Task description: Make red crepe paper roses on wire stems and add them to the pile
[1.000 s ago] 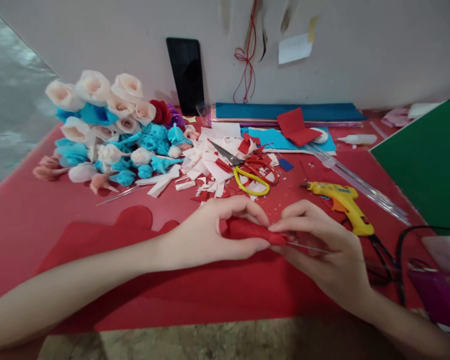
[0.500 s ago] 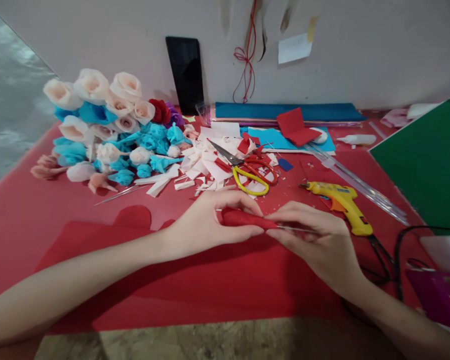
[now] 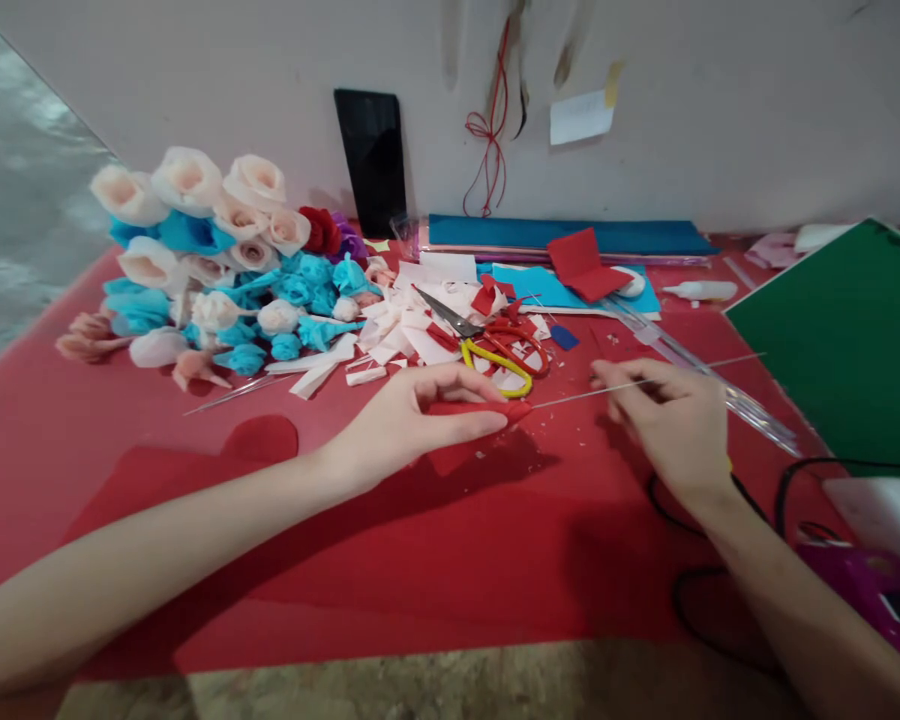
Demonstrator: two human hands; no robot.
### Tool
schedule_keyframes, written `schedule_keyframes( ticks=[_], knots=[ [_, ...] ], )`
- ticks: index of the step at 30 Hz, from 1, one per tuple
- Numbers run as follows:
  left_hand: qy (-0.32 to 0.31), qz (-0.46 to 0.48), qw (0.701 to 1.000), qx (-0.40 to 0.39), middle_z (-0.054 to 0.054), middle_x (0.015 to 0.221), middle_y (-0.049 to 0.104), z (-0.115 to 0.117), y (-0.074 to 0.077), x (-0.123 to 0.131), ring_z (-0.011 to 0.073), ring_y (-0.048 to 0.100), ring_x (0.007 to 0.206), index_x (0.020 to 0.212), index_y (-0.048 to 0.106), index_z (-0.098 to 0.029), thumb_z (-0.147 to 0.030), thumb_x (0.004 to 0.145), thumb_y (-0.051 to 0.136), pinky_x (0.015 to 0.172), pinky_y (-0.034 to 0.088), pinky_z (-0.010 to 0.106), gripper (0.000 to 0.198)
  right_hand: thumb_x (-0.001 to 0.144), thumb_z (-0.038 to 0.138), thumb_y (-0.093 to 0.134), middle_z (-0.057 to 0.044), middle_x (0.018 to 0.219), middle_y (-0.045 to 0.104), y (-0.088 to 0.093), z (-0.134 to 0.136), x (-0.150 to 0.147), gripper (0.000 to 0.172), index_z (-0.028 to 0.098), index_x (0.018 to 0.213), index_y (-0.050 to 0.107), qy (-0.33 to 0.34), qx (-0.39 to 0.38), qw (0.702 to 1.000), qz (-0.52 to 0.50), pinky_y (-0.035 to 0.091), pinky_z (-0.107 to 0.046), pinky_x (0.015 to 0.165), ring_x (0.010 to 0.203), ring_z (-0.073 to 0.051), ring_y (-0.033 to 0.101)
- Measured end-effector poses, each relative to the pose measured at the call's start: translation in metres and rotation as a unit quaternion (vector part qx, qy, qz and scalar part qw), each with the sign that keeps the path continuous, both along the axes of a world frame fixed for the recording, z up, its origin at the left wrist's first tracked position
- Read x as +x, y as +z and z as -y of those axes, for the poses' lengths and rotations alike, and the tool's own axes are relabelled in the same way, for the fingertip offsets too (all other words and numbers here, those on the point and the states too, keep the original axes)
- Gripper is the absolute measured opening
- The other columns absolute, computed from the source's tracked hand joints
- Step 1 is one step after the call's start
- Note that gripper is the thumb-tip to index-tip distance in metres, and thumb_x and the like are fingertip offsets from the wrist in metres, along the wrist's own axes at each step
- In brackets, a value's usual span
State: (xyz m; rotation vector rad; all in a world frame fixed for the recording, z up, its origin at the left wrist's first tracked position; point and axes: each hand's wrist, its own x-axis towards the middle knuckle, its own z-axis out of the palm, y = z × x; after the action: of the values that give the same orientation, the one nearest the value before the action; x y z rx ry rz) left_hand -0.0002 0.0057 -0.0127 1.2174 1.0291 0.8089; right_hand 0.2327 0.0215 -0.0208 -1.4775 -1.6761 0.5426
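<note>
My left hand (image 3: 412, 415) is closed around a rolled red paper bud (image 3: 487, 410) at the middle of the red table cover (image 3: 420, 560). A thin clear stick (image 3: 570, 396) runs out of the bud's tip to the right. My right hand (image 3: 671, 420) pinches that stick a hand's width right of the bud, and the stick's far end pokes out past the hand. A cut red paper sheet (image 3: 195, 470) lies under my left forearm.
A pile of pink, white and blue paper flowers (image 3: 210, 260) sits at the back left. Paper scraps and yellow and red scissors (image 3: 495, 345) lie behind my hands. Green board (image 3: 847, 340) at right, purple tool (image 3: 862, 590) and black cord (image 3: 720, 580) near right edge.
My right hand slid to the right along the stick, away from the bud, and now covers the yellow glue gun. Both hands rose toward the scissors.
</note>
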Motion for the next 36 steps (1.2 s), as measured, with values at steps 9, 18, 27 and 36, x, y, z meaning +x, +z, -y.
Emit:
schedule_keyframes(
  ticks=[9, 18, 27, 36],
  knots=[
    [-0.039, -0.061, 0.995, 0.062, 0.0, 0.083, 0.068, 0.006, -0.003, 0.007, 0.0109, 0.063, 0.078, 0.083, 0.064, -0.017, -0.028, 0.069, 0.07, 0.074, 0.049, 0.02, 0.018, 0.073, 0.013, 0.065, -0.001, 0.078, 0.062, 0.021, 0.034, -0.03, 0.013, 0.02, 0.083, 0.068, 0.208, -0.008, 0.975, -0.077, 0.043, -0.018, 0.046, 0.062, -0.01, 0.057],
    [-0.066, -0.086, 0.993, 0.037, 0.001, 0.083, 0.07, 0.008, -0.001, 0.007, 0.0096, 0.061, 0.063, 0.085, 0.067, -0.017, -0.032, 0.072, 0.066, 0.059, 0.049, 0.019, 0.02, 0.071, 0.014, 0.067, 0.001, 0.067, 0.063, 0.018, 0.033, -0.026, 0.008, 0.02, 0.067, 0.067, 0.178, 0.002, 0.98, -0.086, 0.044, -0.019, 0.045, 0.057, -0.01, 0.058],
    [0.028, 0.015, 0.999, -0.032, 0.001, 0.08, 0.071, -0.004, -0.008, 0.0, 0.0103, 0.065, 0.069, 0.082, 0.068, -0.018, -0.033, 0.067, 0.072, 0.065, 0.05, 0.018, 0.022, 0.072, 0.025, 0.069, 0.002, 0.055, 0.047, 0.029, -0.004, 0.015, 0.011, 0.021, 0.063, 0.064, -0.034, 0.014, 0.945, -0.325, 0.022, -0.023, 0.038, 0.04, -0.004, 0.034],
    [0.049, 0.008, 0.998, -0.023, 0.003, 0.081, 0.072, -0.009, -0.01, 0.0, 0.0129, 0.066, 0.07, 0.084, 0.067, -0.018, -0.035, 0.067, 0.071, 0.063, 0.051, 0.021, 0.024, 0.077, 0.026, 0.064, -0.001, 0.055, 0.054, 0.01, -0.008, 0.022, 0.01, 0.017, 0.079, 0.067, -0.028, 0.058, 0.996, -0.056, 0.039, -0.024, 0.043, 0.045, -0.01, 0.048]
  ],
)
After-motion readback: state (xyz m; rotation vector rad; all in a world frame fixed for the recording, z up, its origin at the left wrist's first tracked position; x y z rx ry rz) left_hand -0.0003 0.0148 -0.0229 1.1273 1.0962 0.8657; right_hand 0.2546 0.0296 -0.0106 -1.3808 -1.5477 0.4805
